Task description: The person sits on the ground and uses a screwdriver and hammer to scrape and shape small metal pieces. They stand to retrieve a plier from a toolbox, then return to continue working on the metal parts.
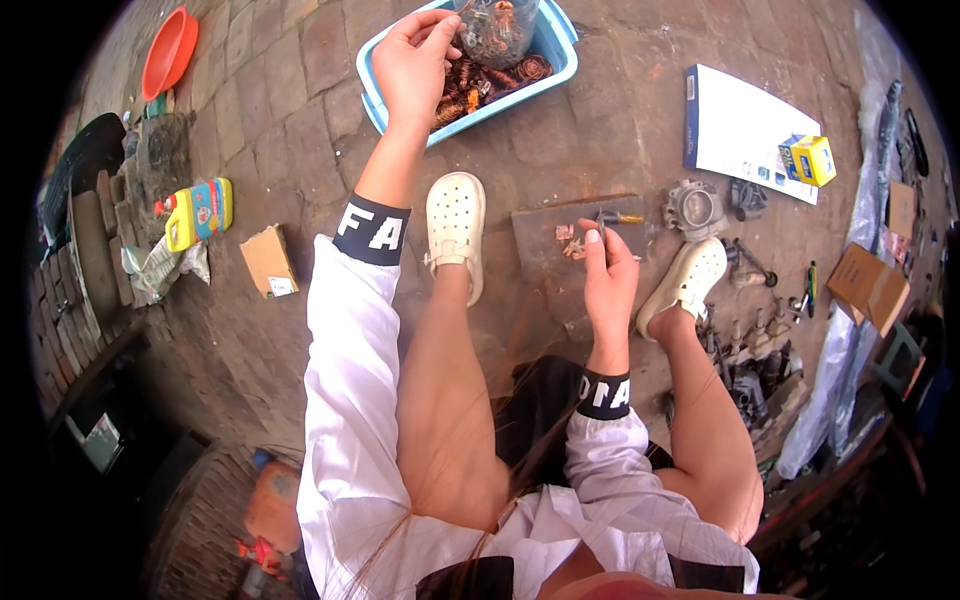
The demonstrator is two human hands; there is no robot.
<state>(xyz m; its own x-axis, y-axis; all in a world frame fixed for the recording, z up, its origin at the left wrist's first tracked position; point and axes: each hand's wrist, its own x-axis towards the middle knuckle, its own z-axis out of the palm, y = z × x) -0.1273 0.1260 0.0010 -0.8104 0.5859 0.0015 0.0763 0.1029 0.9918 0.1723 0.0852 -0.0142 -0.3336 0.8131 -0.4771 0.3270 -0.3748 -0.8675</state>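
Observation:
My left hand (414, 68) reaches over a light blue plastic tub (463, 124) at the top, fingers pinched beside a clear jar (498, 40) of small mixed bits; a thin small piece seems to be between them, too small to name. The tub also holds reddish copper coils (520, 76). My right hand (608, 285) is closed on a small metal item, partly hidden, over a dark flat board (547, 280). On the board lie small copper-coloured pieces (565, 233) and a narrow tool with a yellowish end (625, 218).
Two cream clogs (455, 210) on my feet flank the board. To the right lie a white flat package (740, 120), a yellow box (808, 160), metal parts (695, 210) and cardboard (865, 285). At left are a yellow jug (200, 215), cardboard (268, 260) and an orange basin (170, 50).

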